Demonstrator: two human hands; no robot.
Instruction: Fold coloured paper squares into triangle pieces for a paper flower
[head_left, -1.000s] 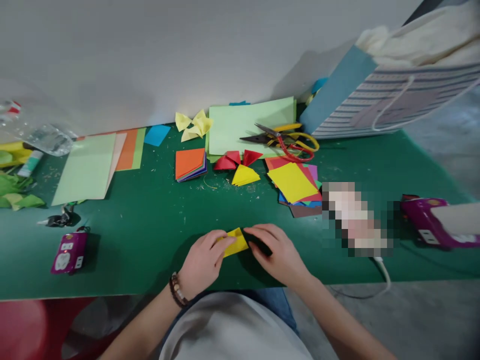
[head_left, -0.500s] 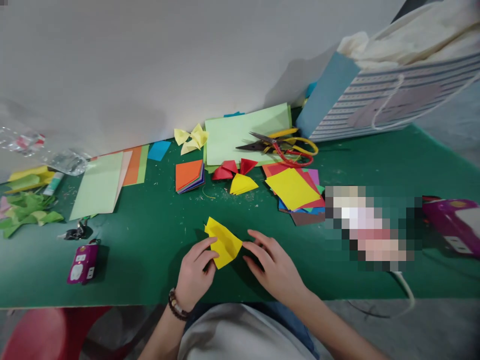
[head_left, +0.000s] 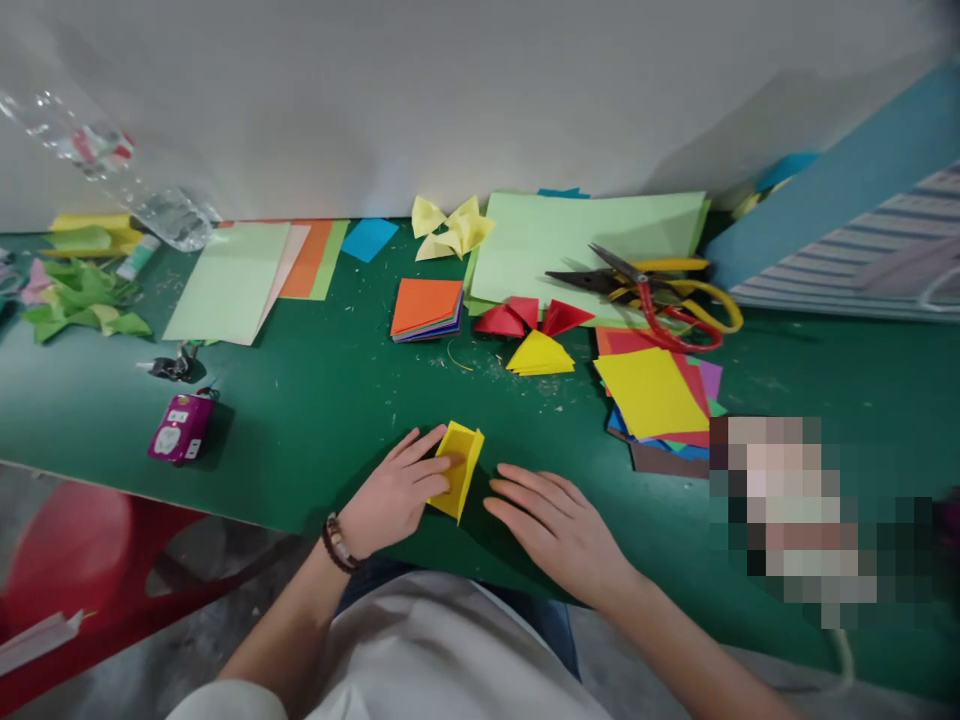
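A folded piece of yellow paper (head_left: 459, 462) lies near the front edge of the green table (head_left: 315, 400). My left hand (head_left: 394, 492), with a bead bracelet at the wrist, presses on its left side with the fingers stretched out flat. My right hand (head_left: 559, 530) rests flat on the table just right of the paper, fingers spread and apart from it.
Behind lie folded red pieces (head_left: 525, 318) and yellow pieces (head_left: 540, 355), a stack of coloured squares (head_left: 651, 395), an orange-topped stack (head_left: 427, 308), scissors (head_left: 652, 290) on light green sheets (head_left: 577, 240), and a striped bag (head_left: 862, 240). A purple device (head_left: 180, 427) and a plastic bottle (head_left: 135, 190) are at the left.
The yellow paper has been folded narrower under my left hand. My right hand has let go and now lies flat beside it. The view has shifted left.
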